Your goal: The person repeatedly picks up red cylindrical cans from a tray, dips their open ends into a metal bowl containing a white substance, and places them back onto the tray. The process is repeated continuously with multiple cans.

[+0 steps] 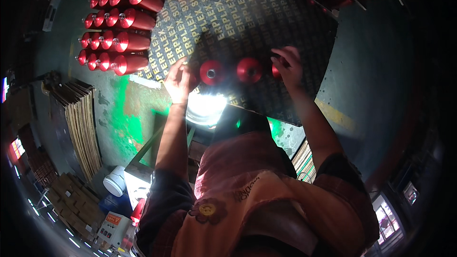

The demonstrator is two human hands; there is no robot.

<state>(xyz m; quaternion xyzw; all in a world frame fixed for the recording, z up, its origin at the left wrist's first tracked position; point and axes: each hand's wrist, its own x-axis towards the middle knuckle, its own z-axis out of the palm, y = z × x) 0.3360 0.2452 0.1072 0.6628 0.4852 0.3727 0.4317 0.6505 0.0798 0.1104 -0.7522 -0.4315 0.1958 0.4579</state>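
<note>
In front of me, a row of red metal cylinders with round shoulders stands on the dark printed board. Two in the middle show fully from above: a cylinder with a pale ring-shaped neck (pixel 211 73) and a cylinder with a darker neck (pixel 249 70). My left hand (pixel 177 83) is at the row's left end, its thumb and fingers pinched; a tiny light spot shows at the tips. Beside it, a red cylinder is mostly hidden. My right hand (pixel 290 69) hovers over a partly covered red cylinder (pixel 276 72) at the right end, its fingers bent and close together.
Several red cylinders with metal tops (pixel 128 40) stand in rows at the board's far left. A bright lamp (pixel 205 109) glares by the near edge of the board (pixel 228 14). Stacked flat sheets (pixel 81 123) and a white bucket (pixel 114 181) are at left.
</note>
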